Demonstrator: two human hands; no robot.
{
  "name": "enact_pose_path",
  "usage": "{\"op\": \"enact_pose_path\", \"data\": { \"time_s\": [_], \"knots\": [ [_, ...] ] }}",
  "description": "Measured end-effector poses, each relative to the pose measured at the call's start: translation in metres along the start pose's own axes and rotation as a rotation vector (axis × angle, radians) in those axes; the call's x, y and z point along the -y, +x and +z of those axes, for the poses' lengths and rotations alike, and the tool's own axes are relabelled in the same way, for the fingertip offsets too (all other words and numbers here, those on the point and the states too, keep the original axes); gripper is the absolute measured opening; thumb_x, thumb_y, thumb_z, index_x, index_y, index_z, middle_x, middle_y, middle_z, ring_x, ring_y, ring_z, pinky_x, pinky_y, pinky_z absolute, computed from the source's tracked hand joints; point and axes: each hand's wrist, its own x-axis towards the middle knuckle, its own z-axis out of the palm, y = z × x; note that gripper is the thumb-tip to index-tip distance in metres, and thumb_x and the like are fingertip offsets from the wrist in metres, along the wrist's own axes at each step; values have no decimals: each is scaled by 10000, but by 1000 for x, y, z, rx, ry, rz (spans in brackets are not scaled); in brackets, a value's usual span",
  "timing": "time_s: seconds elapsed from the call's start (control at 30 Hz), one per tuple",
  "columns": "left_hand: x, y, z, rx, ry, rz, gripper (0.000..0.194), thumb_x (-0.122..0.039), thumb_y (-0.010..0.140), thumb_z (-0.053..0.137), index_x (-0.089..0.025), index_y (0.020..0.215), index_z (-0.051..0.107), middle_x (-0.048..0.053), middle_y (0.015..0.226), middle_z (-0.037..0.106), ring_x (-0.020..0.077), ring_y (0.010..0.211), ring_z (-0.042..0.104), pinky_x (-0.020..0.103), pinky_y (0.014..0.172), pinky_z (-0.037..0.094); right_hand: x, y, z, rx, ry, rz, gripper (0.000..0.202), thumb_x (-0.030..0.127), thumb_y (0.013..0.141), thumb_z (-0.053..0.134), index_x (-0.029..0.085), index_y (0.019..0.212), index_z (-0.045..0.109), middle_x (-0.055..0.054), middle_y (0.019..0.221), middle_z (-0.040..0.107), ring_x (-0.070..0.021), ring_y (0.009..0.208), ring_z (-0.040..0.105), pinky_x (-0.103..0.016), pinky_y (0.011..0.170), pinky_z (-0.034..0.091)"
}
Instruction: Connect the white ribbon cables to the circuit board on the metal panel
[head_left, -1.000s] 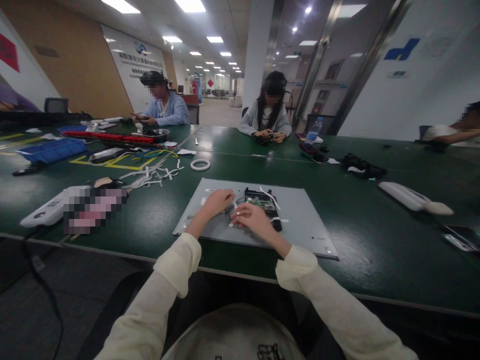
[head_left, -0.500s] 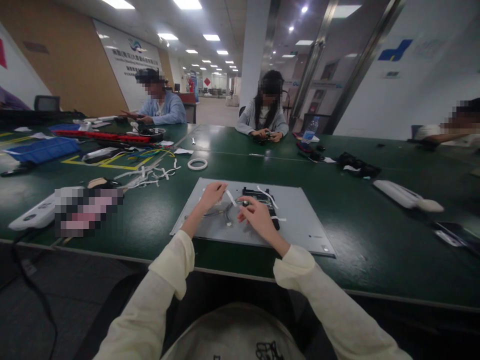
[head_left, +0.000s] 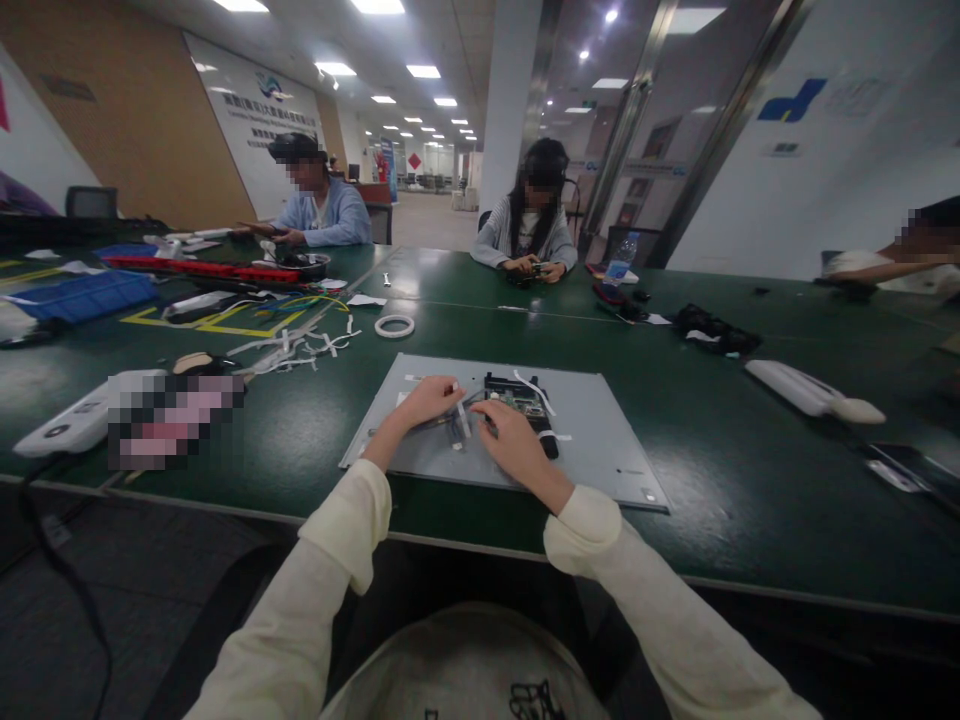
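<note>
My left hand (head_left: 431,400) is closed, with a short strip of white tape (head_left: 463,420) hanging from its fingertips over the grey panel (head_left: 600,440). My right hand (head_left: 516,440) is curled just to the right, thumb and forefinger close together beside the strip; what they pinch, if anything, is hidden. Under the fingers runs a bundle of thin grey cables (head_left: 453,432) with a small white connector. Partly behind my right hand lies a black device with a bare circuit board (head_left: 529,403), and white tape strips (head_left: 534,390) stick to its right side.
A white tape roll (head_left: 394,327) lies beyond the panel, with loose tape scraps (head_left: 319,345) to its left. A white device (head_left: 90,410) and a blue tray (head_left: 86,297) are on the left. On the right is another white device (head_left: 810,388). People sit across the table (head_left: 720,450).
My left hand has lowered slightly and turned towards the cables, carrying the tape strip down. My right hand has shifted slightly down, its fingers more curled.
</note>
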Motion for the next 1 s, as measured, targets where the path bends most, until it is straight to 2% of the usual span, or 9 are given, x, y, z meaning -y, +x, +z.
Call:
{"op": "enact_pose_path", "data": {
  "time_s": [0.2, 0.47, 0.63, 0.8, 1.0],
  "knots": [
    [-3, -3, 2, 25, 137, 50, 287, -329, 847, 412, -160, 697, 590, 25, 621, 592, 138, 603, 528, 225, 585, 346, 1, -7, 5, 115, -108, -111, 323, 111, 815, 413, 149, 1110, 541, -94, 1134, 572, -177, 1083, 499, -324, 952, 376],
    [-12, -8, 0, 102, 446, 44, 303, -383, 871, 395, -162, 850, 602, 97, 761, 636, 212, 767, 598, 277, 664, 390, 5, -11, 5, 228, -219, -148, 323, 130, 844, 389, 140, 1148, 500, -108, 1154, 564, -197, 1065, 524, -322, 900, 416],
    [-18, -10, -3, 145, 538, 5, 330, -406, 881, 375, -161, 931, 590, 125, 843, 643, 233, 834, 612, 313, 714, 409, 11, -11, 2, 244, -235, -152, 300, 135, 855, 376, 142, 1126, 505, -132, 1130, 571, -214, 1061, 534, -341, 893, 420],
    [-20, -9, -3, 124, 600, -34, 303, -346, 893, 357, -148, 955, 578, 143, 866, 647, 243, 841, 621, 324, 707, 414, 11, -11, 2, 245, -231, -164, 290, 127, 846, 381, 147, 1106, 509, -138, 1107, 582, -227, 1047, 544, -348, 891, 424],
    [-16, -5, 1, 82, 622, -158, 328, -381, 879, 379, -137, 1004, 559, 149, 862, 648, 251, 848, 625, 303, 686, 422, 14, -12, 1, 272, -244, -179, 253, 149, 850, 391, 146, 1058, 536, -138, 1075, 585, -224, 1014, 549, -351, 882, 420]
  ]
}}
